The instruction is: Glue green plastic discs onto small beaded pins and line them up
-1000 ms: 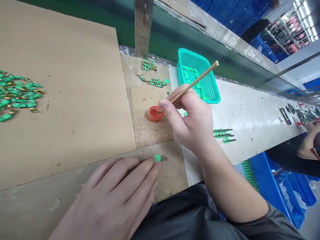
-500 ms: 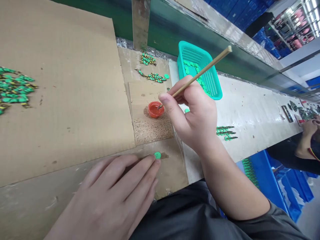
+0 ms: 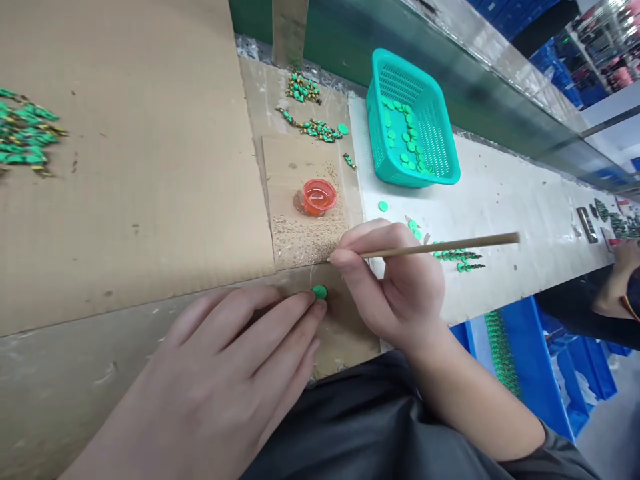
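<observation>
The green disc [image 3: 320, 292] lies on the surface [image 3: 345, 343] at the fingertips of my left hand [image 3: 235, 367]; I cannot tell whether they pinch it; my right hand [image 3: 400, 283], farther from it, grips the wooden stick [image 3: 460, 244] crosswise, tip just beyond the disc; the near edge of the cardboard pad [image 3: 300, 155] separates disc and red cup [image 3: 319, 198]; bare room opens rightward.
</observation>
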Tool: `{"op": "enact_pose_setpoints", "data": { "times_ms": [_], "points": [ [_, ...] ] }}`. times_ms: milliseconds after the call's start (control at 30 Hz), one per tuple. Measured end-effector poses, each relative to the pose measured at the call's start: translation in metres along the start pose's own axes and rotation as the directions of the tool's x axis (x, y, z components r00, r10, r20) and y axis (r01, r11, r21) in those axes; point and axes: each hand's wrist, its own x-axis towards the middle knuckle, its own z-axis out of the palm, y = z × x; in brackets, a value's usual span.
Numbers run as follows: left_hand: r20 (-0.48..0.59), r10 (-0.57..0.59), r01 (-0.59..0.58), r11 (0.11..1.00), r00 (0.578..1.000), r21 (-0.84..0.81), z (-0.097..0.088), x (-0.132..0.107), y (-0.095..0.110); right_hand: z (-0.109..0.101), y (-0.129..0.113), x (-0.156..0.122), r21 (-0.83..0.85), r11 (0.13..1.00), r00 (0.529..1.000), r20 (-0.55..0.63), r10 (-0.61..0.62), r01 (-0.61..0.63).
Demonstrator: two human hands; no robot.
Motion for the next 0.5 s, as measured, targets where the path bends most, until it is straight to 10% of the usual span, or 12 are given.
{"op": "enact_pose_setpoints", "data": {
  "times_ms": [500],
  "points": [
    [0.001, -0.068, 0.068, 0.997, 0.998, -0.048, 0.0015, -0.0039, 0.0006, 0.0012, -0.0024, -0.0018, 0.083, 0.993, 0.994, -0.079, -0.081, 0.088]
  ]
}}
